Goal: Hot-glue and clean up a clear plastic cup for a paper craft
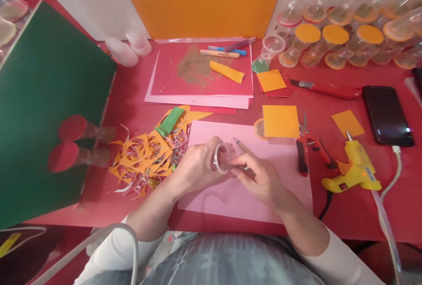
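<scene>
A small clear plastic cup (223, 158) is in my left hand (198, 162), its round mouth tilted up toward me and to the right. The fingers of that hand wrap round its far side. My right hand (260, 175) is pinched at the cup's right rim. Something thin and greyish shows between its fingers, too small to make out. Just beyond that hand lies a slim pointed tool (242, 146), partly hidden by the fingers. Both hands are above a pink paper sheet (204, 201).
Orange paper scraps (145, 153) lie left. A yellow glue gun (358, 168), pliers (301, 153), a phone (387, 115) and a red utility knife (332, 89) lie right. Joined clear cups with orange discs (307, 33) stand at the back right; a green board (49, 87) stands left.
</scene>
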Available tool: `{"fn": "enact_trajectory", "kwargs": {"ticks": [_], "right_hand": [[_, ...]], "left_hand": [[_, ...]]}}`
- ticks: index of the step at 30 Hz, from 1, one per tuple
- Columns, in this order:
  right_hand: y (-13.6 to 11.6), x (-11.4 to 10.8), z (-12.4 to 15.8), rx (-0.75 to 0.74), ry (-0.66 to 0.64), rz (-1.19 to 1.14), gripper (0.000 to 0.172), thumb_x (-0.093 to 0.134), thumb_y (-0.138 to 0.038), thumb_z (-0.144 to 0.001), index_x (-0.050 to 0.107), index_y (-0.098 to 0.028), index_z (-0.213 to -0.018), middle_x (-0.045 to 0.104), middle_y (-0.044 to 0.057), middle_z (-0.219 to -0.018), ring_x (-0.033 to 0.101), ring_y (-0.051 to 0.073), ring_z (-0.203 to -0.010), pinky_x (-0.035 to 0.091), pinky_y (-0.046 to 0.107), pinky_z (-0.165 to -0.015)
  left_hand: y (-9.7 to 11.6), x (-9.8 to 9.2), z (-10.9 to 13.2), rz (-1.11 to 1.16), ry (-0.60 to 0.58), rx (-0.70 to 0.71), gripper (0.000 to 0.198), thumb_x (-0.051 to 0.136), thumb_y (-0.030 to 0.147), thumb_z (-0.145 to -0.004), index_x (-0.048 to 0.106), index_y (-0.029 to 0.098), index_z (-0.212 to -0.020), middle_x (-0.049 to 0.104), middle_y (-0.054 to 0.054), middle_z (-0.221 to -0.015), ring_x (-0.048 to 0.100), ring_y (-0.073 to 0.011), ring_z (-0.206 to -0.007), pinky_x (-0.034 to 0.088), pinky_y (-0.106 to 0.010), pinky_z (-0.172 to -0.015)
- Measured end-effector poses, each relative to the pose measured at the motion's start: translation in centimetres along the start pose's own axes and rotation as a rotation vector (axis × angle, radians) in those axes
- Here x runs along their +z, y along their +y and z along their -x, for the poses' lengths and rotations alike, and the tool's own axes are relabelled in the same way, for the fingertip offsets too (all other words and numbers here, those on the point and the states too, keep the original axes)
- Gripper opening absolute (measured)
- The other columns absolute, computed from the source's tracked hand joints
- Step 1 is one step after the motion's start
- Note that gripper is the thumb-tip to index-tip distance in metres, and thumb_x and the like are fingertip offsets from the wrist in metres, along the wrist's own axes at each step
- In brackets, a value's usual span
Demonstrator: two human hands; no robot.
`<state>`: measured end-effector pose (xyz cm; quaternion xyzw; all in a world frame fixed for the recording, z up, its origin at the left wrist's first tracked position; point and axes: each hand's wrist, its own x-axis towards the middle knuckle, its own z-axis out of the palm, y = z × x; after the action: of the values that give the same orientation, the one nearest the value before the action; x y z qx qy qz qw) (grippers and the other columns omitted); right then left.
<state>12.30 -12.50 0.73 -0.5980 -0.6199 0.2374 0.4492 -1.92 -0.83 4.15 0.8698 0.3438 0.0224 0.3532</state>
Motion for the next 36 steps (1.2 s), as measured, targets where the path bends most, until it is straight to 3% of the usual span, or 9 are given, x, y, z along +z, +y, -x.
{"fn": "enact_trajectory", "kwargs": {"ticks": [4, 9, 12, 19, 28, 33, 36], "right_hand": [[0.4, 0.2, 0.4, -0.014, 0.017, 0.083, 0.012, 0.051, -0.013, -0.095, 0.059, -0.023, -0.093, 0.074, 0.001, -0.077, 0.072, 0.016, -0.064, 0.059, 0.026, -0.063], [0.3, 0.4, 0.6, -0.038, 0.049, 0.136, 0.013, 0.051, -0.011, -0.093, 0.056, -0.023, -0.093, 0.074, 0.002, -0.076, 0.076, 0.020, -0.073, 0.062, 0.031, -0.072], [0.1, 0.7, 0.5, -0.017, 0.107, 0.175, 0.015, 0.053, -0.009, -0.087, 0.055, -0.024, -0.089, 0.072, 0.000, -0.071, 0.074, 0.018, -0.064, 0.061, 0.028, -0.063], [-0.7, 1.2, 0.2, 0.107, 0.207, 0.165, 0.017, 0.053, -0.009, -0.078, 0.051, -0.026, -0.077, 0.062, -0.006, -0.058, 0.058, 0.012, -0.044, 0.060, 0.029, -0.061], [-1.0, 0.6, -0.1, 0.304, 0.168, -0.124, 0.011, 0.054, -0.014, -0.074, 0.051, -0.024, -0.070, 0.064, -0.004, -0.060, 0.056, 0.010, -0.046, 0.046, 0.019, -0.043], [-1.2, 0.1, -0.4, 0.372, 0.095, -0.316, 0.008, 0.056, -0.017, -0.078, 0.054, -0.023, -0.074, 0.061, -0.005, -0.061, 0.054, 0.008, -0.046, 0.045, 0.018, -0.043], [-1.2, -0.2, -0.5, 0.339, 0.042, -0.343, 0.008, 0.055, -0.015, -0.081, 0.058, -0.023, -0.084, 0.066, -0.002, -0.072, 0.063, 0.011, -0.056, 0.052, 0.019, -0.051]], "left_hand": [[0.1, 0.2, 0.0, -0.064, 0.008, -0.028, 0.018, 0.063, 0.028, -0.074, 0.050, 0.023, -0.085, 0.062, 0.006, -0.059, 0.065, -0.0160, -0.050, 0.041, -0.022, -0.050], [0.2, 0.6, 0.0, -0.038, 0.020, -0.019, 0.014, 0.058, 0.028, -0.074, 0.048, 0.023, -0.083, 0.062, 0.004, -0.060, 0.062, -0.0154, -0.047, 0.039, -0.022, -0.049], [0.4, 0.7, -0.1, -0.013, 0.018, -0.029, 0.014, 0.056, 0.029, -0.072, 0.047, 0.023, -0.081, 0.061, 0.004, -0.060, 0.061, -0.0153, -0.046, 0.037, -0.022, -0.048], [0.7, 0.7, 0.0, 0.036, -0.006, -0.058, 0.015, 0.056, 0.029, -0.071, 0.043, 0.024, -0.077, 0.057, 0.004, -0.059, 0.060, -0.0145, -0.047, 0.036, -0.022, -0.047], [0.6, 0.4, 0.2, 0.155, -0.030, -0.085, 0.026, 0.067, 0.032, -0.066, 0.046, 0.025, -0.080, 0.057, 0.007, -0.060, 0.059, -0.0129, -0.049, 0.040, -0.020, -0.049], [0.5, 0.2, 0.2, 0.184, -0.039, -0.096, 0.034, 0.073, 0.039, -0.064, 0.046, 0.025, -0.080, 0.059, 0.007, -0.061, 0.058, -0.0127, -0.049, 0.041, -0.021, -0.049], [0.3, 0.1, 0.1, 0.131, -0.036, -0.090, 0.032, 0.072, 0.040, -0.067, 0.047, 0.024, -0.081, 0.059, 0.006, -0.061, 0.058, -0.0129, -0.048, 0.041, -0.022, -0.049]]}}
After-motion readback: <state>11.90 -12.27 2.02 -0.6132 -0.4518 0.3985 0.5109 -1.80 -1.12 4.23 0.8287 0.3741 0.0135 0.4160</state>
